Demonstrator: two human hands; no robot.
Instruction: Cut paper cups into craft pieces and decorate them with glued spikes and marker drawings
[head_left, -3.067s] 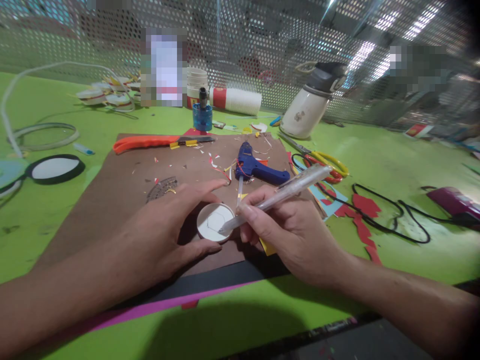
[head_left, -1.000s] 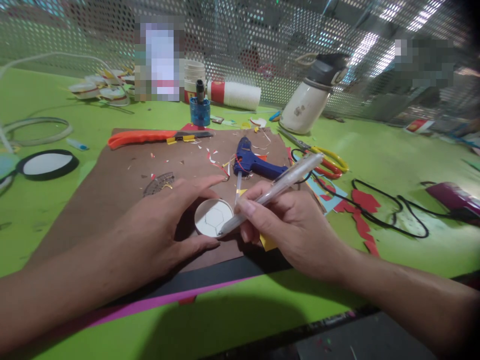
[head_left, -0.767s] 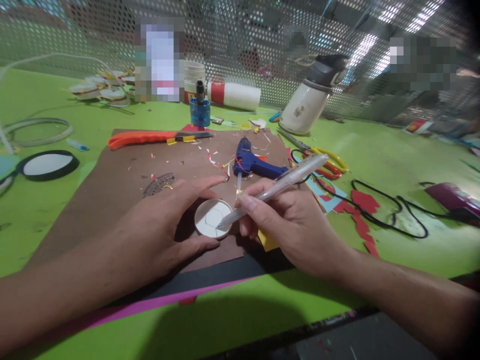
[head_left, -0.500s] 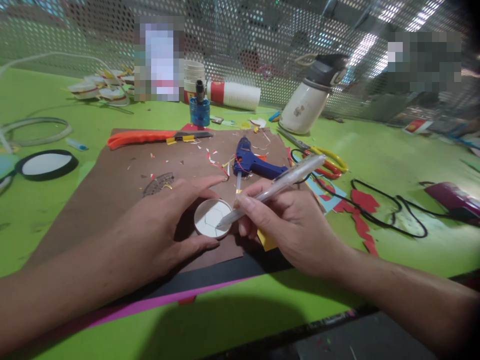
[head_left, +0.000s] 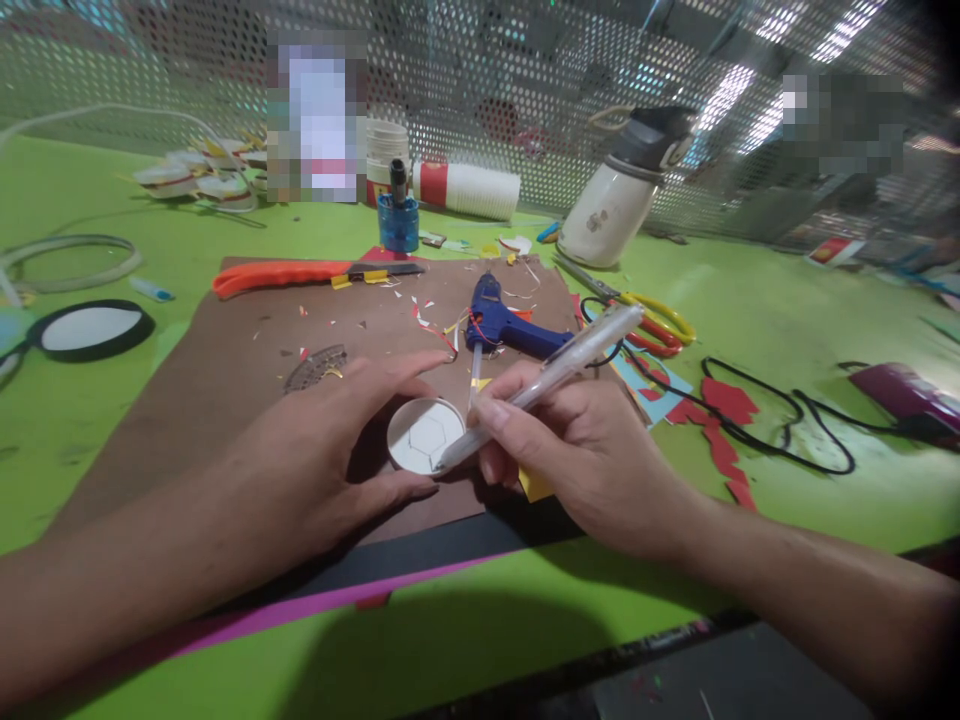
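Observation:
My left hand (head_left: 337,430) curves its thumb and fingers around a small round white paper cup base (head_left: 420,428) with a raised rim. A hexagon with short lines at its corners is drawn on the white face. Between the thumb and fingers of my right hand (head_left: 555,440) is a clear-barrelled pen (head_left: 559,370), its tip on the lower right of the face, near the rim. A blue glue gun (head_left: 502,325) lies just beyond, its glue stick pointing toward my hands. Part of a yellow paper piece (head_left: 534,484) shows beneath my right hand.
Brown paper (head_left: 255,360) with scraps lies on the green table (head_left: 465,640). An orange-handled knife (head_left: 292,276) rests across its far part. Scissors (head_left: 652,320) and a black cord (head_left: 787,445) are on the right. Behind stand a white bottle (head_left: 607,215) and stacked paper cups (head_left: 480,190).
The pen tip has moved slightly down toward the rim, and a line now runs from the hexagon's lower corner toward it. My left hand stays in place.

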